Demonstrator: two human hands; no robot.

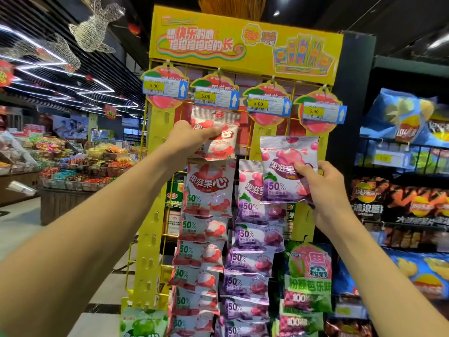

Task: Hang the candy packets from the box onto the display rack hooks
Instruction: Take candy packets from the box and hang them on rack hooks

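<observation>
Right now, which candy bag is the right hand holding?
Find the tall yellow display rack. Before its right half, the right hand pinches one purple grape packet by its lower right corner. Unlike the purple packets hanging in the column beside it, it is on no hook.

Tight on the display rack (155, 215)

Packet columns (206, 229) crowd its lower middle, price tags (216, 97) jut along the top; open grid (252, 139) shows between; bare floor (21, 229) to its left.
</observation>
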